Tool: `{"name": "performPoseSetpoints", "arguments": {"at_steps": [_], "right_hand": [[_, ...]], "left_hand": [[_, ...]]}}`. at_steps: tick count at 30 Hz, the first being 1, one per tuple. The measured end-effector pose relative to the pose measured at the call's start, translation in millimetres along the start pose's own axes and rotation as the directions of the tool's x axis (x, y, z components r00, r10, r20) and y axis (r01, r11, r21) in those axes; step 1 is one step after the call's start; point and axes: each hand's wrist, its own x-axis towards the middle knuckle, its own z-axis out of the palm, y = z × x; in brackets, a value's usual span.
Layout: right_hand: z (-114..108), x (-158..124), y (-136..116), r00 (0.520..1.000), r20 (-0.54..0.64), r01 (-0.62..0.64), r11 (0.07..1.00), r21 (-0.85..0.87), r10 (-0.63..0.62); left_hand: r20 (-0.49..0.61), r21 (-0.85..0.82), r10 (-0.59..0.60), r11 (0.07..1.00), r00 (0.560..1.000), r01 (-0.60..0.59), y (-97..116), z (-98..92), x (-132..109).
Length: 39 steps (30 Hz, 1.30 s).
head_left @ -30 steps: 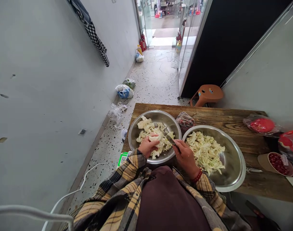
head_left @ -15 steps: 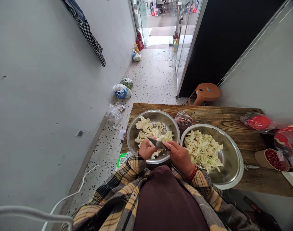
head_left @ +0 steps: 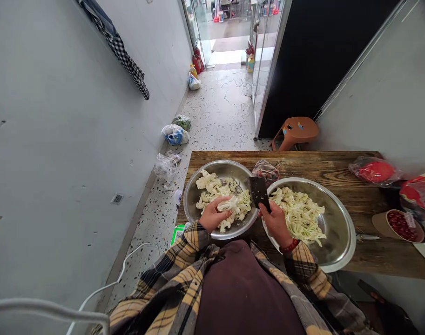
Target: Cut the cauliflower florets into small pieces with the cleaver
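My left hand (head_left: 214, 215) is closed around a white cauliflower floret (head_left: 229, 204) over the left steel bowl (head_left: 198, 186), which holds several uncut florets. My right hand (head_left: 277, 222) grips a dark knife (head_left: 259, 192), its blade raised between the two bowls. The larger right steel bowl (head_left: 338, 232) holds a heap of sliced cauliflower pieces (head_left: 298, 211). Both bowls stand on a wooden table (head_left: 324, 167).
A dark plastic bag (head_left: 266, 170) lies behind the bowls. Red packets (head_left: 374, 170) and a paper cup of red beans (head_left: 399, 225) sit at the table's right. An orange stool (head_left: 296, 131) stands beyond the table. Plastic bags (head_left: 175, 134) lie along the left wall.
The knife was laid across the floret in my left hand half a second ago; now my right hand has lifted it away to the right, blade up.
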Motion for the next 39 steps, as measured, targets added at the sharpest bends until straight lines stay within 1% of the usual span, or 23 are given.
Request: {"name": "performPoseSetpoints", "arguments": {"at_steps": [2, 3, 5, 8, 11, 13, 14, 16, 19, 21, 24, 26, 31, 34, 37, 39], "right_hand": [[-4, 0, -14, 0.998, 0.001, -0.061, 0.992, 0.107, 0.061], [-6, -1, -21, 0.997, 0.003, -0.070, 0.987, 0.145, 0.071], [-10, -3, -34, 0.999, -0.006, -0.050, 0.983, 0.177, 0.052], [-13, -8, -49, 1.000, 0.000, -0.013, 0.986, 0.164, 0.013], [-15, -14, -60, 0.997, 0.057, -0.057, 0.977, 0.204, 0.047], [-15, -19, -65, 0.992, 0.113, -0.088, 0.966, 0.242, 0.063], [-15, -21, -67, 0.990, 0.133, -0.078, 0.967, 0.244, 0.046], [-16, -24, -71, 0.989, 0.147, 0.005, 0.981, 0.195, -0.034], [-19, -28, -76, 0.976, 0.127, 0.168, 0.984, 0.064, -0.175], [-21, -30, -78, 0.965, 0.123, 0.230, 0.973, 0.011, -0.230], [-24, -32, -78, 0.953, 0.117, 0.284, 0.958, -0.023, -0.280], [-28, -32, -77, 0.950, 0.110, 0.299, 0.953, -0.037, -0.294], [-40, -34, -75, 0.951, 0.122, 0.291, 0.956, -0.040, -0.284], [-48, -34, -71, 0.957, 0.133, 0.264, 0.963, -0.044, -0.257], [-53, -32, -64, 0.965, 0.146, 0.226, 0.973, -0.046, -0.218], [-57, -31, -61, 0.969, 0.147, 0.205, 0.978, -0.038, -0.198]], "left_hand": [[0.040, -0.137, -0.063, 0.988, 0.997, 0.068, 4, 0.8, -1], [0.057, -0.196, -0.066, 0.978, 0.996, 0.076, 7, 1.7, -2], [0.066, -0.296, -0.054, 0.952, 0.996, 0.071, 13, 3.9, -4], [0.046, -0.390, -0.108, 0.913, 0.993, 0.118, 20, 6.6, -5], [0.017, -0.469, -0.151, 0.872, 0.988, 0.141, 19, 7.9, -5], [0.020, -0.522, -0.143, 0.843, 0.989, 0.132, 16, 8.5, -4], [0.030, -0.541, -0.137, 0.831, 0.990, 0.131, 14, 8.9, -4], [0.051, -0.566, -0.120, 0.814, 0.991, 0.128, 12, 10.2, -4], [0.065, -0.600, -0.112, 0.789, 0.992, 0.128, 13, 14.6, -5], [0.086, -0.619, -0.131, 0.770, 0.988, 0.156, 16, 19.5, -6], [0.115, -0.607, -0.135, 0.775, 0.984, 0.178, 19, 29.6, -6], [0.110, -0.575, -0.098, 0.806, 0.989, 0.144, 19, 36.9, -6], [0.094, -0.463, 0.005, 0.885, 0.996, 0.040, 17, 51.2, -1], [0.087, -0.352, 0.062, 0.936, 0.994, -0.027, 18, 56.0, 4], [0.107, -0.190, 0.134, 0.975, 0.985, -0.112, 22, 59.2, 9], [0.105, -0.072, 0.177, 0.983, 0.979, -0.170, 27, 60.9, 10]]}}
